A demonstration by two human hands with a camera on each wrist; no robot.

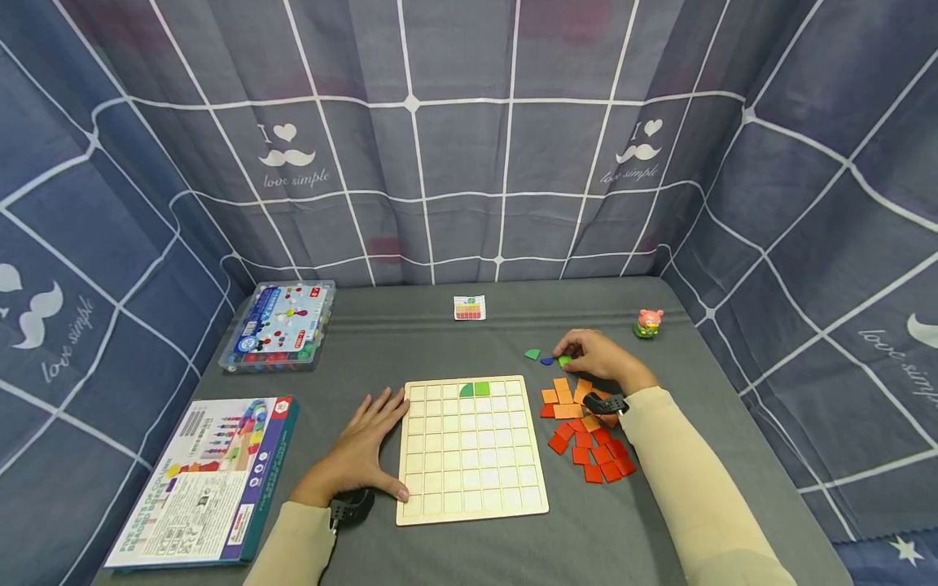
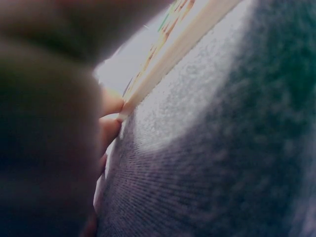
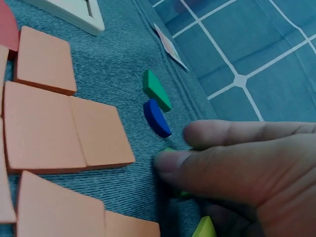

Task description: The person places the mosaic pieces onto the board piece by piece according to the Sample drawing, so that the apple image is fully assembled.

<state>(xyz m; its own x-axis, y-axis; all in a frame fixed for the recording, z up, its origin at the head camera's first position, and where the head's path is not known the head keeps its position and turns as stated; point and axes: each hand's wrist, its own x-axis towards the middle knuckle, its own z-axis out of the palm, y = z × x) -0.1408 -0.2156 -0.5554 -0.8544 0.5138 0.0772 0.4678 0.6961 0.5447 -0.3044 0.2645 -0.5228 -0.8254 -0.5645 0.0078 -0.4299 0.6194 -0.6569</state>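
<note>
Light green piece [image 1: 564,360]: on the grey table [image 1: 696,391], under the fingertips of my right hand [image 1: 602,358]. It sits beyond the orange tiles [image 1: 567,399] and off the board's far right corner. In the right wrist view only a sliver of green [image 3: 169,149] shows beside the thumb tip [image 3: 170,162], so I cannot read its shape, long axis or heading.

Right hand: fingers curled down onto the piece, thumb and forefinger closing on it in a pinch. Whether it is lifted clear of the cloth, I cannot tell.

Just left of that pinch lie a blue piece [image 3: 157,117] and a dark green piece [image 3: 156,90], apart from each other. Both are wedge-like, their long axes running roughly along the line away from the thumb.

Wooden grid board [image 1: 472,446]: lies between the two hands; the pinched piece is to its right and beyond. Two green pieces [image 1: 474,389] fill neighbouring cells in its top row. My judgement: the right hand is far the nearer hand to the piece.

Left hand [image 1: 362,450]: flat, fingers straight, resting against the board's left edge [image 2: 163,64]; holding nothing.

Red tiles [image 1: 593,452] lie nearer me than the orange ones.
</note>
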